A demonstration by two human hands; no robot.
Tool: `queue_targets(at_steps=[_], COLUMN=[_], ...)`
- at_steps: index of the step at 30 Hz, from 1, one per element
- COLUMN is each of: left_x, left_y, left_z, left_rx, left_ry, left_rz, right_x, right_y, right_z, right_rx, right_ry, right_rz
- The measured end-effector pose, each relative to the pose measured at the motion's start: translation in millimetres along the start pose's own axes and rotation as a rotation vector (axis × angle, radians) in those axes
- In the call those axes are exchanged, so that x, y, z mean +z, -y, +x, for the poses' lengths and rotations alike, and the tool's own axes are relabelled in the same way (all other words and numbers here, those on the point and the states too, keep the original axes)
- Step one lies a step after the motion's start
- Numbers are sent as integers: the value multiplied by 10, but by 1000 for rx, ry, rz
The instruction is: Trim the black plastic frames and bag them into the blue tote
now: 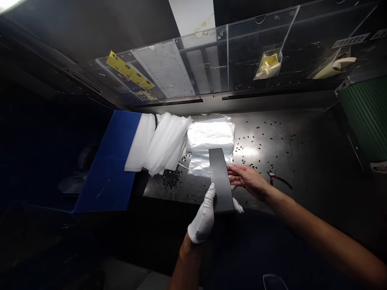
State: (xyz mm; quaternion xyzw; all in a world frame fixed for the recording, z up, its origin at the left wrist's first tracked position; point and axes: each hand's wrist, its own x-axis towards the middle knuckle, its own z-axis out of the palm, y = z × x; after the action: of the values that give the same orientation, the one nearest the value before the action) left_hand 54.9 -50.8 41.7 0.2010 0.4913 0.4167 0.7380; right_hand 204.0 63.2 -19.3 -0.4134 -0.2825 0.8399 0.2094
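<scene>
A long, dark grey, slightly curved panel (221, 181) is held up over the near edge of the metal bench. My left hand (203, 217), in a white glove, grips it from below, thumb on the left edge and gloved fingertips showing past the right edge. My bare right hand (249, 181) has its thumb and fingers at the panel's right edge; their tips are partly hidden there. Behind the panel lies a stack of clear plastic bags (201, 137). Left of the bags are white foam sleeves (167, 141), fanned out in a pile.
Small black chips (171, 178) are heaped near the bench's front edge, with more scattered to the right. Red-and-black cutting pliers (279, 178) lie right of my hand. A blue board (105, 161) stands at left, a green ribbed bin (365, 117) at right. Clear holders (205, 80) line the back.
</scene>
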Motion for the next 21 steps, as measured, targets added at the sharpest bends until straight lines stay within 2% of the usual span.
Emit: queue_targets(at_steps=[4, 6, 9, 12, 17, 19, 21], left_x=[-18, -30, -26, 5, 43, 59, 90], left_y=[-122, -189, -314, -430, -520, -547, -572], left_z=[63, 110, 178, 225, 323, 418, 528], left_rx=[63, 102, 77, 38, 129, 115, 77], left_ry=[-70, -146, -263, -334, -337, -289, -233], left_rz=[-220, -327, -500, -634, -567, -542, -548], right_x=[-66, -129, -212, -230, -145, -124, -131], right_y=[-64, -170, -326, -390, -350, -321, -290], right_z=[-24, -97, -259, -422, -511, -483, -448], right_rx=[-69, -129, -179, -253, -516, -541, -497], right_ry=[-7, 49, 150, 149, 38, -24, -100], right_rz=[-145, -274, -416, -549, -840, -849, -830])
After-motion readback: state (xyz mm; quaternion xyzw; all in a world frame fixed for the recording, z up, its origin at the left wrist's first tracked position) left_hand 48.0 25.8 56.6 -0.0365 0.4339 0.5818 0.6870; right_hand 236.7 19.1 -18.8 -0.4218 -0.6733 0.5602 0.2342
